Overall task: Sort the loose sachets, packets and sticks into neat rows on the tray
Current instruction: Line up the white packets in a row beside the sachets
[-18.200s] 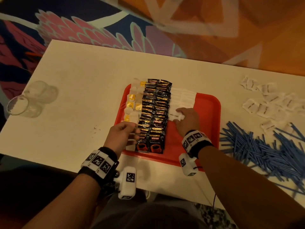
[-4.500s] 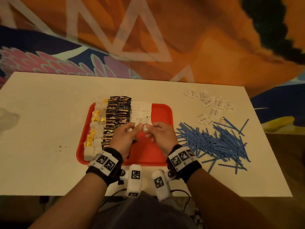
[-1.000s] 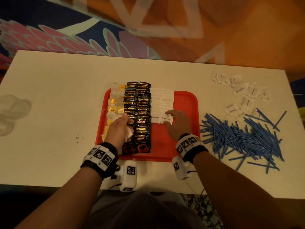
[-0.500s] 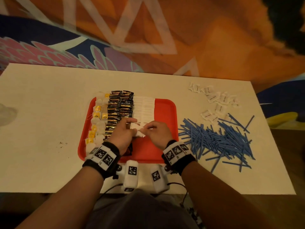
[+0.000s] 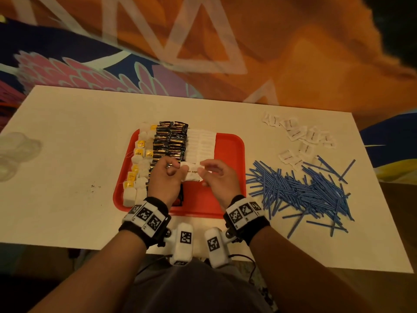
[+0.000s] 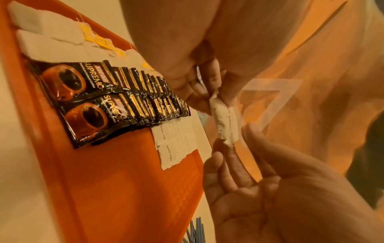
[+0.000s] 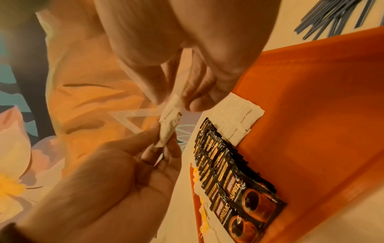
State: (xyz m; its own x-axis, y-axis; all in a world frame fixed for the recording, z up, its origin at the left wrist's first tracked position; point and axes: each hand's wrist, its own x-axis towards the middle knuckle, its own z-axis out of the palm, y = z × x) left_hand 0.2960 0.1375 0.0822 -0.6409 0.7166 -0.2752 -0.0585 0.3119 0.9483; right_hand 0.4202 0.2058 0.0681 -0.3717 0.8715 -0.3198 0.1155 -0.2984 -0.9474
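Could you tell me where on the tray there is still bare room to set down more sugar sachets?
Bare red tray lies right of the brown sugar row, out to the right rim, and nearer the person below that row. The left side is crowded with coffee packets and tea bags.

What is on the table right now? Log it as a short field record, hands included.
tray: red tray at the table's middle
tray rows: tea bags on the left, black coffee sachets next, white brown sugar sachets beside them
left hand: left hand pinches one end of a white sachet
right hand: right hand pinches its other end
sachet height: lifted off the tray, per both wrist views
loose on table: white sachets and blue sticks, right of the tray
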